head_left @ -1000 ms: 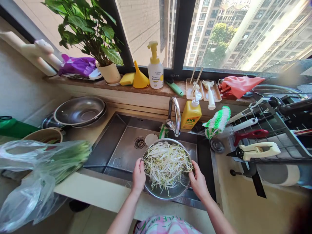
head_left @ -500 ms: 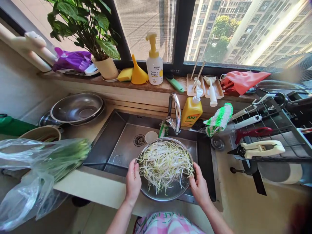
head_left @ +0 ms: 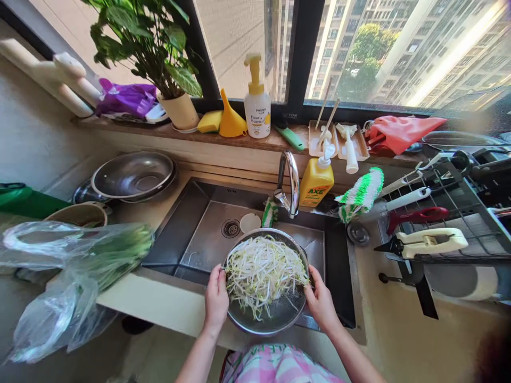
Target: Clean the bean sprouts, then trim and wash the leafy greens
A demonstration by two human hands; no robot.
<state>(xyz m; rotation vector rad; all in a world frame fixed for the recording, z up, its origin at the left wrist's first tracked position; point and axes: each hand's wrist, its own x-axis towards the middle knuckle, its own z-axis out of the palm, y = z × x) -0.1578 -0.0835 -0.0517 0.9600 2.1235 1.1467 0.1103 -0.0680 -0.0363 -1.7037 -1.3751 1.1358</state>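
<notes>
A round metal mesh strainer [head_left: 275,316] is held over the front edge of the sink, its near side bare mesh. White bean sprouts [head_left: 263,271] are heaped in it, mostly toward the far side. My left hand [head_left: 216,299] grips the strainer's left rim, thumb on top. On the right rim my right hand [head_left: 320,299] is closed the same way; the fingers under the rim are hidden. Beneath and beyond the strainer lies the steel sink [head_left: 199,234], with a chrome faucet [head_left: 293,183] just past it.
Greens in a clear plastic bag [head_left: 80,266] lie on the left counter, near a metal basin [head_left: 133,175]. A yellow soap bottle [head_left: 317,183] stands behind the sink. At right, a dish rack [head_left: 475,197] holds utensils, with cream-handled shears [head_left: 433,243] at its front.
The strainer and both hands have shifted slightly left and toward my body. The sprouts have slid a little within the strainer. The camera view has shifted slightly.
</notes>
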